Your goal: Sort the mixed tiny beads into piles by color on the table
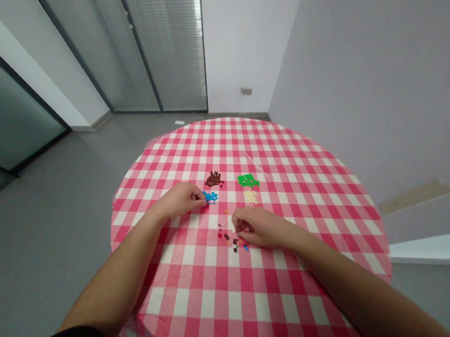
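Observation:
Small coloured pieces, possibly toy bricks, lie in heaps on a round table. My left hand (pixel 184 198) is at the left edge of the blue heap (pixel 211 196), fingers pinched together; whatever is between them is hidden. Behind the blue heap sits a dark brown heap (pixel 213 179). My right hand (pixel 262 225) is curled with its fingertips low over a scatter of mixed pieces, its grip too small to make out. Among that scatter are a dark piece (pixel 227 237), a red piece (pixel 219 236) and a blue piece (pixel 246 247). Beyond the right hand are a cream heap (pixel 250 197) and a green heap (pixel 248 180).
A red-and-white checked cloth (pixel 241 303) covers the round table. Glass partitions (pixel 169 44) with blinds stand behind it, and a plain wall (pixel 383 89) rises on the right. A wall socket (pixel 246 91) is low at the back.

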Available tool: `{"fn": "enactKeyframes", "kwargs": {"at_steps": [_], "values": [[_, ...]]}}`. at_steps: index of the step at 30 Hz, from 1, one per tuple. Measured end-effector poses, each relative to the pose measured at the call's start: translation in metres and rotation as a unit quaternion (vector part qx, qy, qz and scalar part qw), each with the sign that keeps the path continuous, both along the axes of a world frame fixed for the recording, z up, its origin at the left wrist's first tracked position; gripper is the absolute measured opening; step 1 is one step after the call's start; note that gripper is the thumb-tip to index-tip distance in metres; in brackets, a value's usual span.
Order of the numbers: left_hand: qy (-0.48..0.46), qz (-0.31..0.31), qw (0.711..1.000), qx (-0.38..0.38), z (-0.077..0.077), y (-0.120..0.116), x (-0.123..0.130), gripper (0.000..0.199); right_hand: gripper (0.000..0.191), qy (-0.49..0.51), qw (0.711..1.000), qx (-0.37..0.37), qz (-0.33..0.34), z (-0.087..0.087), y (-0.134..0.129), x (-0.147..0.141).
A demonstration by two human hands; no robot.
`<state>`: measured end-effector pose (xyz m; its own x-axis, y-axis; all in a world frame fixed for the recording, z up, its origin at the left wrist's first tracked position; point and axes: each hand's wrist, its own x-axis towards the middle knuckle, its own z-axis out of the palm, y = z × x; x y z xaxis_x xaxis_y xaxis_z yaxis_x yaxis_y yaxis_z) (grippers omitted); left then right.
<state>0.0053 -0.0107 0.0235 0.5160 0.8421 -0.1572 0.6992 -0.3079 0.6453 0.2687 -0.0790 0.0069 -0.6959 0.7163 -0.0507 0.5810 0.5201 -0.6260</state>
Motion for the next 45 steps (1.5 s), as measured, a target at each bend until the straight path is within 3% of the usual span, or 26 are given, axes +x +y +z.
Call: {"fn": "enactKeyframes", "kwargs": {"at_steps": [6,16,22,26,30,35,39,45], "values": [[0.024,-0.009,0.999,-0.025,0.004,-0.002,0.004,0.018,0.015,-0.024,1.0,-0.011,0.011,-0.002,-0.001,-0.001],[0.04,-0.009,0.999,-0.006,-0.008,0.002,0.006,0.017,0.017,-0.035,0.999,-0.014,0.0,0.002,-0.004,-0.004],[0.038,-0.003,0.999,0.009,-0.013,0.002,0.007,0.014,0.017,0.106,0.99,-0.015,-0.097,0.006,-0.003,0.002],[0.042,-0.008,0.999,0.017,-0.013,0.002,0.007,0.013,0.02,0.242,0.957,0.007,-0.16,0.001,0.003,0.007],[0.04,0.014,0.999,0.026,-0.011,0.001,0.007,0.011,0.026,0.326,0.929,0.025,-0.175,-0.008,0.008,0.01],[-0.078,-0.004,0.995,0.066,-0.008,-0.007,0.018,0.01,0.027,0.355,0.917,0.044,-0.177,-0.011,0.009,0.007],[-0.197,-0.054,0.972,0.119,-0.008,-0.021,0.039,0.008,0.027,0.359,0.916,0.043,-0.174,-0.014,0.009,0.003],[-0.231,-0.066,0.958,0.154,-0.012,-0.033,0.058,0.007,0.027,0.345,0.919,0.021,-0.189,-0.019,0.009,-0.001]]}}
